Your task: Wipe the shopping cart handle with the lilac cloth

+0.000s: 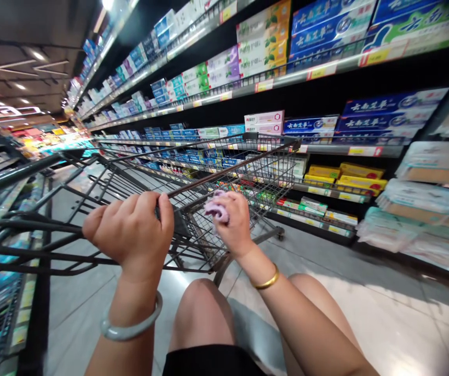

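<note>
The wire cart [208,178] blocks a straight reach to the shelves [389,151]; open floor [400,313] lies to its right.

Before knees [204,313]: cart [224,173] | on cart: left hand [132,224] | right of that: right hand [235,222], cloth [218,210] in it | beyond cart: shelves [326,70], boxes [330,31] on them | far right: packs [432,167]

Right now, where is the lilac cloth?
In the head view, the lilac cloth is bunched in the right hand, near the picture's middle, beside the shopping cart, right of the left hand.
</note>
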Demonstrator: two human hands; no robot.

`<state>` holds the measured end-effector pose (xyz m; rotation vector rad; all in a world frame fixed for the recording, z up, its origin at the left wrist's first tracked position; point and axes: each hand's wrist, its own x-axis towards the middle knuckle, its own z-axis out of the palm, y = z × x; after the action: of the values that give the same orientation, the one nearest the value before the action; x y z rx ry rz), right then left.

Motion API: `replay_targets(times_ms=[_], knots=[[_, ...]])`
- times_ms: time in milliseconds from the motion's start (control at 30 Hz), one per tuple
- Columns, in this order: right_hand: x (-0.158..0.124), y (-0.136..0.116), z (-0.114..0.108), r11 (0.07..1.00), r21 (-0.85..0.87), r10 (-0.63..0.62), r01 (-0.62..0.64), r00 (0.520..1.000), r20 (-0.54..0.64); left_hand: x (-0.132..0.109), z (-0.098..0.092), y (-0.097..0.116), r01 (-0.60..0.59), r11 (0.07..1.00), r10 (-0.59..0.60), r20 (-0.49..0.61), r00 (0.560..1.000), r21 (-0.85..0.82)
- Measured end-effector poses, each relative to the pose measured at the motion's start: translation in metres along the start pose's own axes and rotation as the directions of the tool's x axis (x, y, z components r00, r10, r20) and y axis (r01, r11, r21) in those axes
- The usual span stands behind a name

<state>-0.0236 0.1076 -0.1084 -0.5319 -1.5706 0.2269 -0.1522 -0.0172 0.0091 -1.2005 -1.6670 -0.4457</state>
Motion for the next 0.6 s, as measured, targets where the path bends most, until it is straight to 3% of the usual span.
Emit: replay_targets(times_ms=[133,200,333,400,467,600], knots=[[-0.007,-0.038,0.011,0.965,0.129,-0.251,0.229,0.949,0.189,0.0,0.0,0.002,-0.005,1.0,0.005,-0.001,1.0,0.012],[-0.005,-0.041,0.014,0.942,0.187,-0.31,0.28,0.937,0.159,-0.001,-0.002,0.003,-0.002,1.0,0.002,-0.001,1.0,0.017],[0.009,-0.015,0.008,0.963,0.199,-0.164,0.18,0.982,-0.097,-0.003,-0.008,0.005,-0.015,1.0,0.015,0.0,1.0,0.011],[0.016,-0.006,0.002,0.98,0.163,-0.085,0.112,0.983,-0.16,-0.005,-0.01,0.004,-0.013,1.0,0.013,0.011,1.0,-0.005],[0.021,-0.01,-0.004,0.98,0.165,-0.087,0.115,0.982,-0.165,-0.006,-0.011,0.002,-0.002,1.0,0.002,0.015,1.0,-0.031],[0.027,-0.039,-0.009,0.944,0.231,-0.216,0.234,0.971,-0.101,-0.008,-0.011,-0.006,-0.021,0.999,0.018,-0.06,0.998,-0.035]])
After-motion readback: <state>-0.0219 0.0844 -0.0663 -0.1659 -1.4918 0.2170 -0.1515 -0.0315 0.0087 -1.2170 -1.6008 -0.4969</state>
